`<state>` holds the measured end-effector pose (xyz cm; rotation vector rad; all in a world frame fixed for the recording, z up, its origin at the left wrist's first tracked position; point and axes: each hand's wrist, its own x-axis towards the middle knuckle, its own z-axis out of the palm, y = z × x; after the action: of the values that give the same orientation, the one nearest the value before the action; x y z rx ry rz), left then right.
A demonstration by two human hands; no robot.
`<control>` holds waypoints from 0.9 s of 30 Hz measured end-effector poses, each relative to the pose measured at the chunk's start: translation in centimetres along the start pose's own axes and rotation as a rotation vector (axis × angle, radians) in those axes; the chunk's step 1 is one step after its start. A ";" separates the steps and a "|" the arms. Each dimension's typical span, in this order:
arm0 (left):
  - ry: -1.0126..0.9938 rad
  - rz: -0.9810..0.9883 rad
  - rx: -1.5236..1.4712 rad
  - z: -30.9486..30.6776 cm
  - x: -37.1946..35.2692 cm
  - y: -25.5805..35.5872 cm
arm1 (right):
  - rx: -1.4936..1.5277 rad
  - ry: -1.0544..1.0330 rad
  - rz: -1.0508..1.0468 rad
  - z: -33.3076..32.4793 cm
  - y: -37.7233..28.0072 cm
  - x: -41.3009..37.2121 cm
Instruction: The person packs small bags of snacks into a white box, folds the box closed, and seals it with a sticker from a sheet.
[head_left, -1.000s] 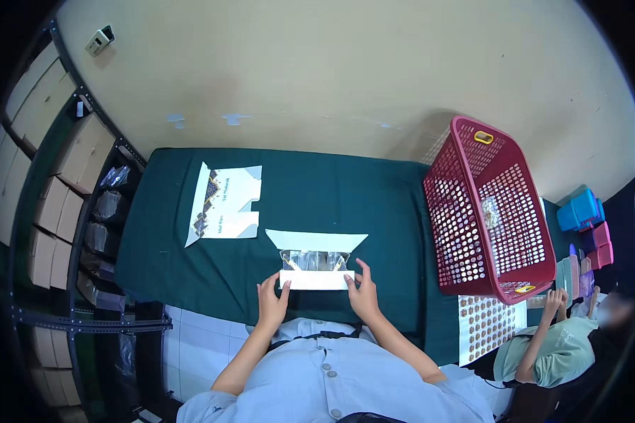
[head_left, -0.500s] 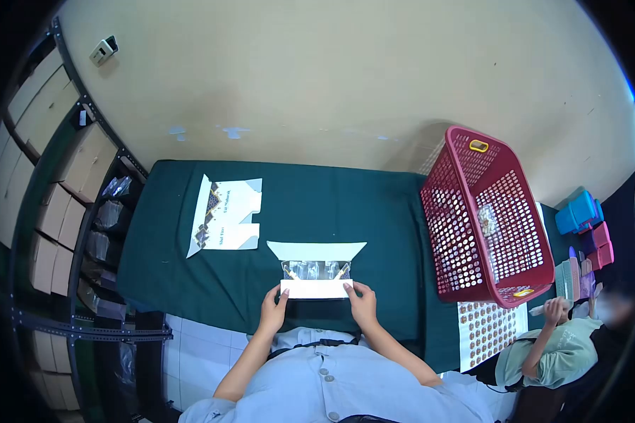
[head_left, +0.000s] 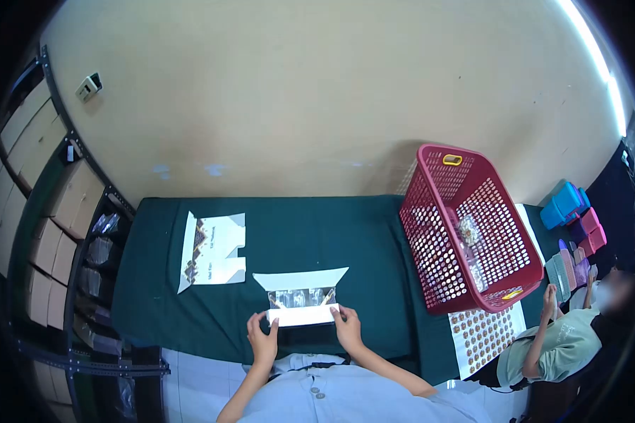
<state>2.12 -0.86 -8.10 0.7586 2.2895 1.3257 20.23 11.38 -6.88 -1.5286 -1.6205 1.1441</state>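
In front of my body, a white cardboard box (head_left: pixel 303 316) rests on the green cloth with its wide flap (head_left: pixel 301 279) open away from me. Clear plastic items (head_left: pixel 302 298) show inside it. My left hand (head_left: pixel 263 341) pinches the box's near left corner between thumb and fingers. At the near right corner, my right hand (head_left: pixel 348 331) grips it in the same way. Farther left lies a flat, unfolded printed carton (head_left: pixel 222 247) with a dark and gold pattern, out of reach of both hands.
A red perforated basket (head_left: pixel 420 282) with small plastic packs stands at the right, beside a sheet of round stickers (head_left: pixel 481 342). A co-worker (head_left: pixel 561 352) is at the far right, near colourful containers (head_left: pixel 564 204). Shelves with boxes (head_left: pixel 46 247) line the left.
The camera view has tilted up and shifted slightly, so everything on the table sits lower in it. Both hands remain at the box's corners, with small finger shifts. The co-worker's hands have moved slightly.
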 end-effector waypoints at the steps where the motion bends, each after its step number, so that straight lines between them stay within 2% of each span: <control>1: -0.063 -0.020 0.020 0.1 0.2 -0.4 | -0.015 -0.022 -0.011 0.1 0.6 0.2; 2: -0.125 -0.041 0.042 0.3 0.3 -0.9 | -0.030 -0.046 -0.020 0.3 1.2 0.3; 3: -0.100 -0.055 -0.029 0.5 0.3 -0.7 | -0.027 -0.039 -0.056 0.3 1.3 0.4; 7: -0.055 -0.032 0.030 0.5 0.3 0.0 | -0.132 -0.042 -0.176 -0.1 1.9 0.7; 8: -0.054 -0.026 0.027 0.5 0.4 -0.3 | -0.131 -0.037 -0.180 -0.1 2.0 0.8; 10: -0.067 0.061 -0.038 0.5 0.9 -1.3 | 0.065 -0.057 -0.070 -0.4 1.2 0.6; 11: -0.066 0.063 -0.038 0.5 1.2 -1.9 | 0.012 -0.091 -0.062 -0.8 0.8 0.7; 13: -0.157 -0.033 -0.222 0.5 1.6 -2.2 | 0.040 -0.079 -0.084 -0.3 1.5 0.9; 14: -0.157 -0.033 -0.223 0.5 1.6 -2.4 | 0.067 -0.068 -0.106 -0.1 1.9 1.1; 17: -0.162 0.029 -0.228 0.0 1.7 -1.6 | 0.113 -0.091 -0.096 0.2 2.9 1.6; 19: -0.150 0.193 -0.075 -0.5 1.8 -1.2 | 0.186 -0.094 -0.078 0.2 2.7 1.5; 21: -0.181 0.203 -0.061 -0.9 2.1 -0.8 | 0.255 -0.101 -0.059 0.1 2.8 1.6; 24: -0.223 0.201 -0.018 -1.2 2.2 -0.5 | 0.086 -0.163 -0.147 -0.2 3.2 2.6; 26: -0.220 0.148 0.027 -0.8 2.6 -1.3 | -0.146 -0.252 -0.200 -0.3 3.7 3.8; 27: -0.219 0.148 0.025 -1.0 2.7 -1.1 | -0.146 -0.252 -0.201 -0.6 3.3 4.2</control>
<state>-0.81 -0.25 -8.73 1.0454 2.1150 1.2104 21.65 15.42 -10.04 -1.3119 -2.0160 1.1639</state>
